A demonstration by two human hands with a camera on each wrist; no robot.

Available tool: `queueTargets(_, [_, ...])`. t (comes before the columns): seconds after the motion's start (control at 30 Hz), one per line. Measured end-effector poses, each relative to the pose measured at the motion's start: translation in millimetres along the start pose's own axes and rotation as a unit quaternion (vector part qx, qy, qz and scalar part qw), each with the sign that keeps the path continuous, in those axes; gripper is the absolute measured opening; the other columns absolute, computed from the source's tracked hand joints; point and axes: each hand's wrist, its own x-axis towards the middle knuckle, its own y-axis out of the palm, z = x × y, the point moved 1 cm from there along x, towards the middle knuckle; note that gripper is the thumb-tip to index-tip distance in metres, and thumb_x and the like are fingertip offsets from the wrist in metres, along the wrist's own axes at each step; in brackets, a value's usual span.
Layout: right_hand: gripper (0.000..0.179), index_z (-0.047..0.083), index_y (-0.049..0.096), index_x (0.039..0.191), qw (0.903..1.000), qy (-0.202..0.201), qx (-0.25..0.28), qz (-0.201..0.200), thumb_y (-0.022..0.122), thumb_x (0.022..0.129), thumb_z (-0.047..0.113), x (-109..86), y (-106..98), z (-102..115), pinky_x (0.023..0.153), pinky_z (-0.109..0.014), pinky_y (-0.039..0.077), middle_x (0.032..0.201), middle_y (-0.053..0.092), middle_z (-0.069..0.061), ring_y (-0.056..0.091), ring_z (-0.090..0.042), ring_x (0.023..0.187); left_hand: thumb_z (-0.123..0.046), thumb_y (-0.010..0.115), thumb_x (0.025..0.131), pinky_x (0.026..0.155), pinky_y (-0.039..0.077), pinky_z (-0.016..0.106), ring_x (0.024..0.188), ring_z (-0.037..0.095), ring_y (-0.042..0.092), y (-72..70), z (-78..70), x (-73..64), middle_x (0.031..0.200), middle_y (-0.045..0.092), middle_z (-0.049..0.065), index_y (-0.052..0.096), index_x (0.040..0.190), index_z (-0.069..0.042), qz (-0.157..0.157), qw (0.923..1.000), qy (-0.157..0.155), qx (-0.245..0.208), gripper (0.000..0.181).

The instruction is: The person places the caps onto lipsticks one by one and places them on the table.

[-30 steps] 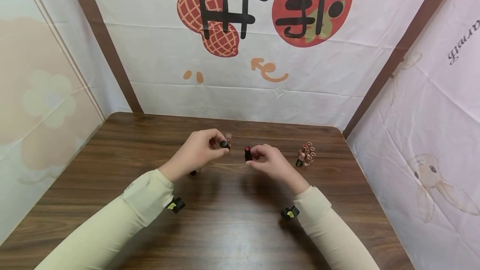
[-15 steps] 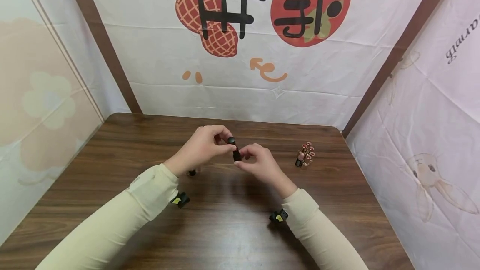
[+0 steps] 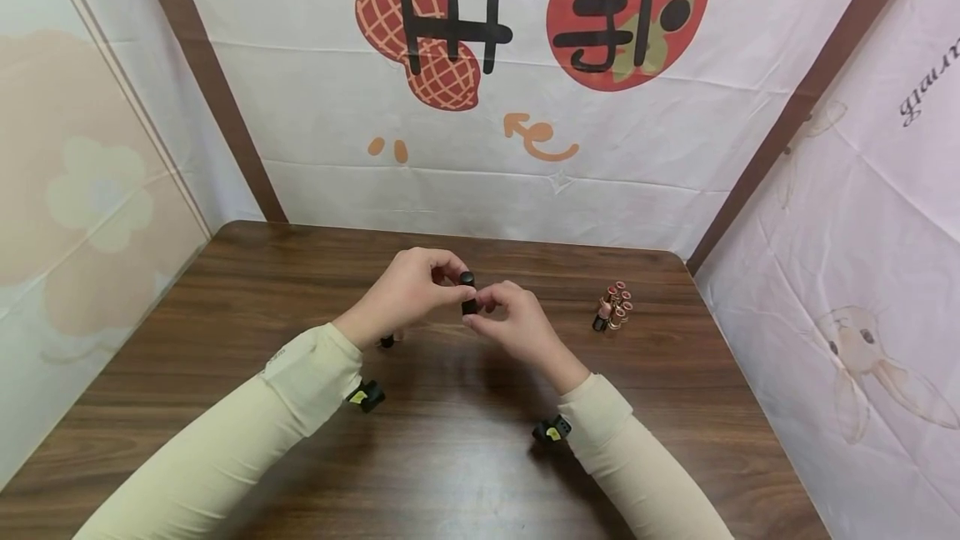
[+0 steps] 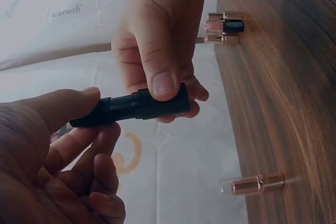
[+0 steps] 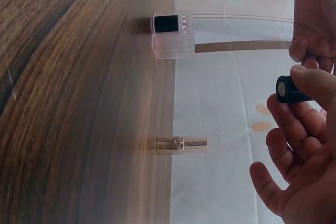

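With our left hand and right hand we pinch opposite ends of a smooth, black cylindrical tube above the wood-grained bench, toward its far middle; glossy copper-toned tubes cluster at right.

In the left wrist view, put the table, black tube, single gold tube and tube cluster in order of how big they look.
1. Table
2. Black tube
3. Gold tube and tube cluster: they cover similar areas, so I can't rank them.
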Motion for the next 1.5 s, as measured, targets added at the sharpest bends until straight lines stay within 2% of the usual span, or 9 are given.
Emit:
queueTargets(0.13, [0.012, 0.022, 0.075, 0.098, 0.9999, 0.007, 0.009, 0.002, 0.082, 0.09, 0.027, 0.1, -0.8, 2.1, 0.085, -0.056, 0.053, 0.096, 0.064, 0.006, 0.059, -0.015, 0.093, -0.03, 0.081, 0.09, 0.07, 0.049, 0.037, 0.081, 0.02, 0.06, -0.1, 1.4, 1.1, 0.09, 0.071, -0.005, 0.075, 0.095, -0.023, 0.009, 0.9999, -0.007, -0.006, 0.011])
queueTargets(0.3, [0.011, 0.022, 0.075, 0.098, 1.0, -0.001, 0.006, 0.0, 0.081, 0.09, 0.027, 1.6, -2.1, 4.6, 0.084, -0.052, 0.052, 0.096, 0.065, 0.007, 0.059, -0.014, 0.093, -0.03, 0.081, 0.09, 0.072, 0.051, 0.036, 0.082, 0.019, 0.061, 0.3, 3.4, 2.3, 0.091, 0.071, -0.004, 0.075, 0.097, -0.022, 0.021, 0.9995, -0.015, -0.017, 0.012])
queueTargets(0.37, [0.011, 0.022, 0.075, 0.098, 1.0, -0.003, 0.001, -0.003, 0.081, 0.09, 0.027, 2.5, -2.4, 5.5, 0.084, -0.048, 0.052, 0.095, 0.066, 0.008, 0.059, -0.014, 0.093, -0.03, 0.081, 0.09, 0.073, 0.051, 0.036, 0.083, 0.019, 0.062, 0.3, 3.8, 2.7, 0.091, 0.071, -0.004, 0.075, 0.097, -0.022, 0.021, 0.9995, -0.016, -0.017, 0.012])
queueTargets(0.63, [0.011, 0.02, 0.075, 0.096, 1.0, -0.005, 0.001, -0.008, 0.082, 0.09, 0.025, 2.4, -3.3, 9.1, 0.084, -0.049, 0.051, 0.094, 0.065, 0.006, 0.06, -0.016, 0.093, -0.028, 0.079, 0.092, 0.073, 0.052, 0.036, 0.083, 0.018, 0.063, 0.3, 3.1, 3.8, 0.092, 0.071, -0.004, 0.074, 0.099, -0.021, 0.035, 0.9993, -0.006, -0.011, 0.012])
queueTargets(0.8, [0.011, 0.019, 0.075, 0.096, 0.9999, -0.007, -0.01, -0.007, 0.082, 0.089, 0.025, 1.4, -3.7, 11.5, 0.082, -0.037, 0.05, 0.094, 0.065, 0.007, 0.06, -0.014, 0.093, -0.026, 0.079, 0.092, 0.071, 0.052, 0.036, 0.08, 0.019, 0.063, 1.4, 4.3, 4.6, 0.09, 0.071, -0.004, 0.074, 0.1, -0.019, 0.042, 0.9991, 0.004, -0.001, 0.012])
queueTargets(0.9, [0.011, 0.019, 0.075, 0.095, 0.9999, -0.008, -0.012, -0.008, 0.082, 0.089, 0.024, 0.9, -3.7, 12.7, 0.081, -0.034, 0.049, 0.094, 0.065, 0.006, 0.059, -0.013, 0.092, -0.025, 0.079, 0.092, 0.07, 0.052, 0.035, 0.08, 0.02, 0.063, 2.2, 5.0, 5.1, 0.089, 0.071, -0.004, 0.074, 0.1, -0.018, 0.043, 0.999, 0.012, 0.001, 0.012])
queueTargets(1.2, [0.01, 0.018, 0.074, 0.095, 0.9998, -0.017, -0.009, -0.007, 0.082, 0.09, 0.022, 1.6, -4.2, 14.8, 0.083, -0.034, 0.047, 0.094, 0.065, 0.005, 0.058, -0.012, 0.092, -0.023, 0.081, 0.09, 0.067, 0.05, 0.031, 0.077, 0.019, 0.062, 4.2, 3.8, 5.4, 0.087, 0.07, -0.005, 0.074, 0.1, -0.017, 0.036, 0.9988, 0.033, 0.011, 0.013])
queueTargets(1.5, [0.009, 0.02, 0.073, 0.096, 1.0, -0.005, 0.0, -0.004, 0.08, 0.091, 0.023, 1.7, -2.5, 10.0, 0.084, -0.036, 0.048, 0.095, 0.064, 0.006, 0.058, -0.013, 0.093, -0.023, 0.081, 0.091, 0.069, 0.051, 0.032, 0.076, 0.014, 0.06, 8.8, 6.3, 4.0, 0.088, 0.069, -0.004, 0.072, 0.104, -0.016, 0.026, 0.9985, 0.028, 0.04, 0.017])
